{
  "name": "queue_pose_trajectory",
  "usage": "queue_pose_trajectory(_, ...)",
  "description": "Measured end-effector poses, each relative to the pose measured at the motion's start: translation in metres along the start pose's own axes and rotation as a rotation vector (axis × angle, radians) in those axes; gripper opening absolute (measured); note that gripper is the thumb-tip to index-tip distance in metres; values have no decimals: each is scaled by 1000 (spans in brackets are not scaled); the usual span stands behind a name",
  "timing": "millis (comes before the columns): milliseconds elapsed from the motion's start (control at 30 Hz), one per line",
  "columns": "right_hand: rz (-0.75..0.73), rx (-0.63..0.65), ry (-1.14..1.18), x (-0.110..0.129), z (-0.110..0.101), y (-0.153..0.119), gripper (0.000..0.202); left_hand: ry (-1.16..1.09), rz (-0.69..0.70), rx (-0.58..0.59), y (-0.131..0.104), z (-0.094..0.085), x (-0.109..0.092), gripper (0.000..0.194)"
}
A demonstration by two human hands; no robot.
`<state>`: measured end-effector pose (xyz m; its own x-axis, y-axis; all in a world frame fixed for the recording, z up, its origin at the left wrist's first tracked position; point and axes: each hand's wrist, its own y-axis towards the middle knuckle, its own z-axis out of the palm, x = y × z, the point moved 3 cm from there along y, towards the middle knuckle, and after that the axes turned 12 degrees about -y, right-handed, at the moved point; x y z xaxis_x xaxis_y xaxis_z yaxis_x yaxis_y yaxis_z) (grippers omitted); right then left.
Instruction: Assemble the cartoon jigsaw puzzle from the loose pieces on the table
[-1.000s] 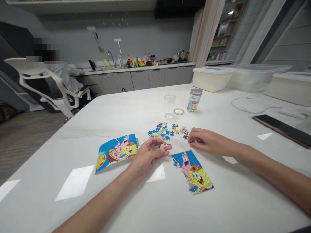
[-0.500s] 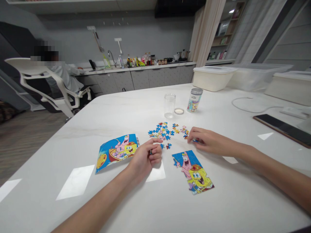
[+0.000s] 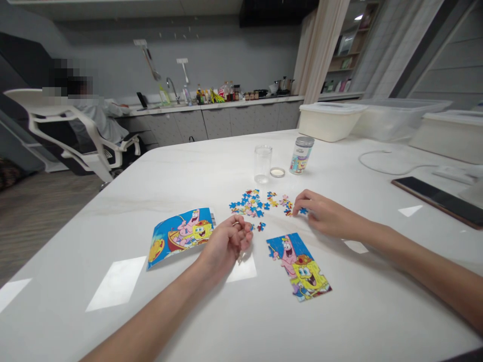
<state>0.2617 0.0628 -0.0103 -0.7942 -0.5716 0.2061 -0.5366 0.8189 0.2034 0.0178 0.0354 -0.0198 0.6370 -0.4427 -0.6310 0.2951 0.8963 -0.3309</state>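
Note:
My left hand (image 3: 232, 239) is curled, palm partly up, between the picture sheet (image 3: 184, 232) and the loose puzzle pieces; what its fingers hold, if anything, is hidden. My right hand (image 3: 317, 213) bends its fingers down at the right side of the loose pieces (image 3: 251, 203), with a blue piece (image 3: 303, 211) at its fingertips. Whether it grips that piece is unclear. A partly joined puzzle (image 3: 300, 266) with a pink and a yellow cartoon figure lies flat in front of my hands.
Behind the pieces stand a clear jar (image 3: 263, 165), its lid (image 3: 277, 172) and a printed can (image 3: 302, 156). A phone (image 3: 439, 201), cable and plastic bins (image 3: 332, 123) are at right. A person (image 3: 100, 118) sits at far left.
The fingers of my left hand have shifted and curled together. My right hand's fingers have lifted slightly, and the blue piece near them shows more clearly.

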Motion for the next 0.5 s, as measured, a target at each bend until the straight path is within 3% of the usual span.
queue_pose_trajectory(167, 84, -22, -69, -4, -1, 1, 41, 35, 38, 37, 2, 0, 4, 30)
queue_pose_trajectory(300, 96, 0, -93, -5, -1, 2, 36, 250, 57, 156, -1, 0, -2, 26)
queue_pose_trajectory(367, 104, 1, -85, -4, -2, 2, 32, 542, 99, 291, -8, 2, -12, 24)
queue_pose_trajectory(467, 111, -2, -69, -1, -4, 2, 27, 1305, 197, 557, -22, 5, -27, 19)
queue_pose_trajectory(500, 112, 3, -65, 0, -4, 2, 25, 1466, 239, 620, -25, 5, -30, 15)
